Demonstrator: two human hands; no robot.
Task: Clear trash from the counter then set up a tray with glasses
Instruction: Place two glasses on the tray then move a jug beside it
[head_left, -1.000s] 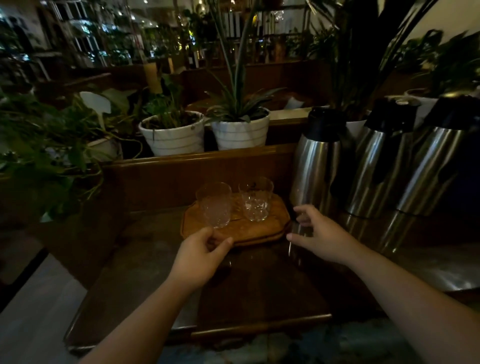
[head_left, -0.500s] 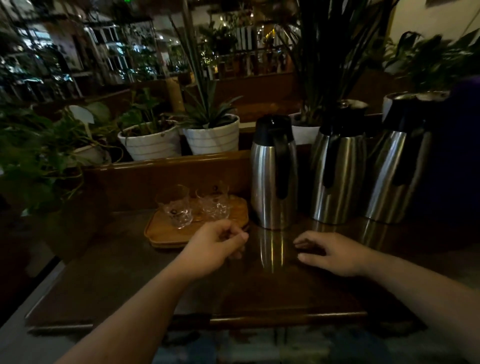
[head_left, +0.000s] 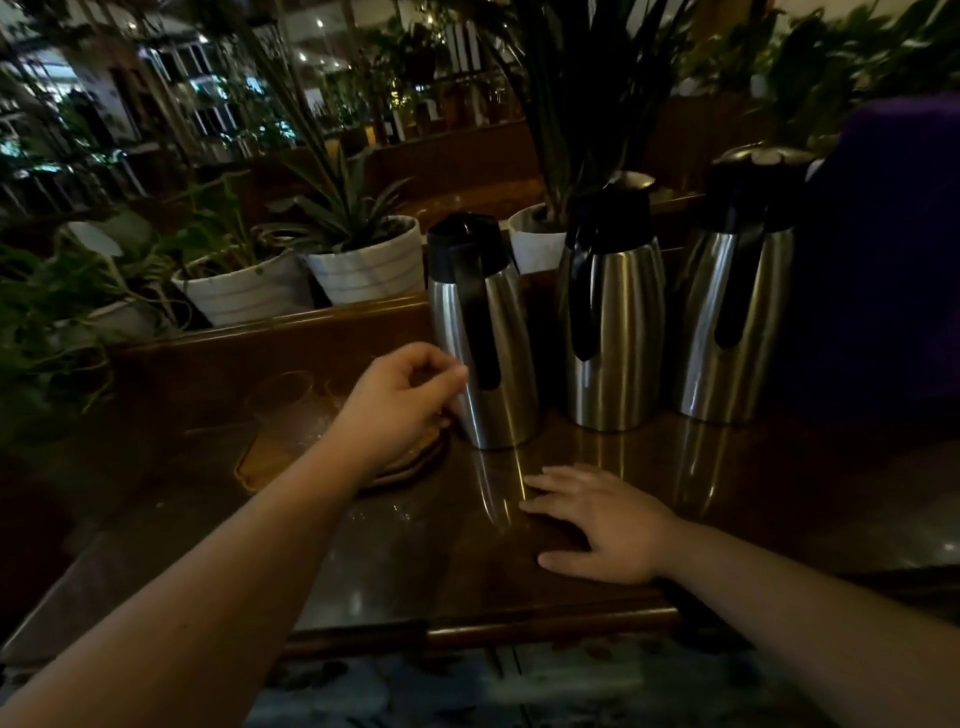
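**Hands over a dark wooden counter beside a tray of glasses**

The left hand (head_left: 400, 405) hangs above the right end of the flat, rounded brown wooden tray (head_left: 265, 457), its fingers curled loosely inward with the thumb near the fingertips; whether it pinches anything cannot be told, since the frame is dim and blurred there. The tray lies on the glossy dark wooden counter (head_left: 426, 561), to the left of the nearest jug. Two clear cut-glass tumblers (head_left: 291, 400) stand on the tray behind the hand, faint and smeared, so their exact outlines are hard to read. The right hand (head_left: 602, 525) lies flat on the counter, palm down, fingers spread and holding nothing. Three tall brushed-steel vacuum jugs with black lids and handles (head_left: 485, 332) stand in a row along the back of the counter, the nearest just beside the left hand's knuckles. Behind a wooden ledge sit white ribbed plant pots (head_left: 363, 265) with green leaves.
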